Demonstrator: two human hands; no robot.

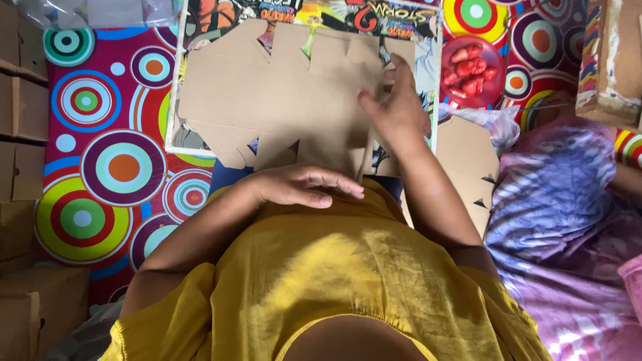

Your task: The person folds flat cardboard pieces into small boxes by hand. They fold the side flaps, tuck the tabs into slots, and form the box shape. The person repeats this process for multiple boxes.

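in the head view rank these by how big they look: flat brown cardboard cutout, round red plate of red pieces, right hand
1. Flat brown cardboard cutout, by far the largest.
2. and 3. Right hand and round red plate of red pieces look about alike; the hand is probably nearer the camera, so I won't rank them.

Flat brown cardboard cutout (281, 100), notched edges, lying unfolded
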